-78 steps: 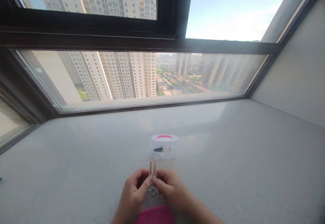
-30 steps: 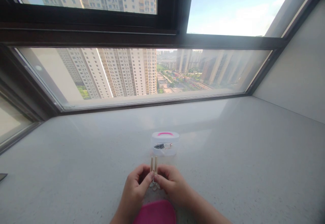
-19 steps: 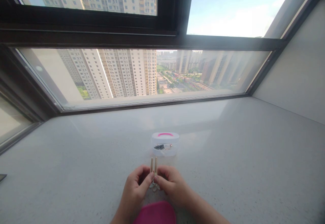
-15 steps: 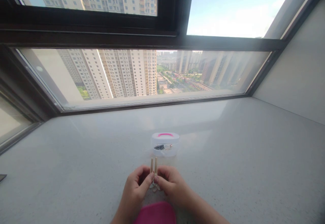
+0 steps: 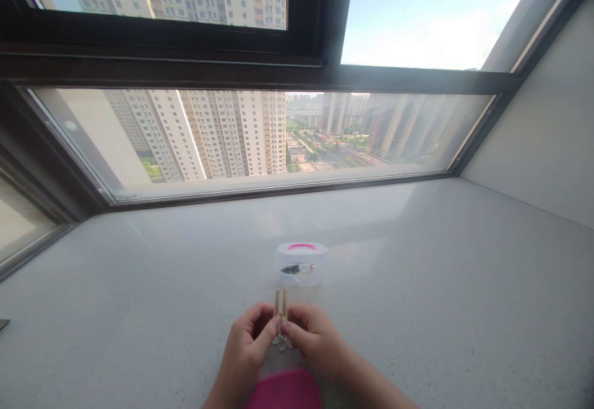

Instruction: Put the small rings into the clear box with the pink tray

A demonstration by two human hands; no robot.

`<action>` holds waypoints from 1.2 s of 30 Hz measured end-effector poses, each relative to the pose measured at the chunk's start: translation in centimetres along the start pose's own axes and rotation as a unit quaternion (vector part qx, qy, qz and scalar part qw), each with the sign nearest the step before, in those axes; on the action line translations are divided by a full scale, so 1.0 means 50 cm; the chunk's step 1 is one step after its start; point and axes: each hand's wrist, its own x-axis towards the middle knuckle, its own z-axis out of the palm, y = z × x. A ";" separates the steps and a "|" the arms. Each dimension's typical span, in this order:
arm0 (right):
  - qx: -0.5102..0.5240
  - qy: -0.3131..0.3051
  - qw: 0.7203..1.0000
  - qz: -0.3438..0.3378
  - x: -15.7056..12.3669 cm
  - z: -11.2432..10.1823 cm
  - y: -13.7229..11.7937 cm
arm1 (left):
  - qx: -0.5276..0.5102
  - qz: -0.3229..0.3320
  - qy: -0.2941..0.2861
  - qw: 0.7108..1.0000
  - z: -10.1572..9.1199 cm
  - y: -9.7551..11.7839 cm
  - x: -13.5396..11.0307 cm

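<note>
Near the bottom centre my left hand and my right hand are close together, thumbs almost touching. Between thumb and fingers, my left hand pinches a slim beige hair clip. A matching hair clip is pinched in my right hand. Both clips point away from me, side by side with a narrow gap. Pale, petal-like pieces show below the thumbs; the fingers partly cover them, and I cannot tell how they join the clips.
Just beyond my hands stands a translucent box with a pink handle and small dark and pale items inside. A pink rounded object lies nearest me, between my forearms. A dark-edged item sits at the far left. Windows border the pale counter.
</note>
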 end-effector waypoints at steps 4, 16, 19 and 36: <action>0.002 0.001 1.000 -0.001 0.001 0.000 -0.001 | 0.005 0.002 0.001 1.000 0.001 0.002 0.002; 0.017 0.001 1.000 0.013 0.003 0.000 -0.001 | -0.008 0.003 -0.005 1.000 0.001 0.001 0.000; 0.018 0.001 1.000 0.004 0.001 0.000 -0.002 | -0.012 0.003 -0.005 1.000 0.001 0.002 0.000; 0.019 -0.002 1.000 -0.006 0.000 0.001 -0.007 | 0.006 0.004 -0.010 1.000 0.002 0.007 0.003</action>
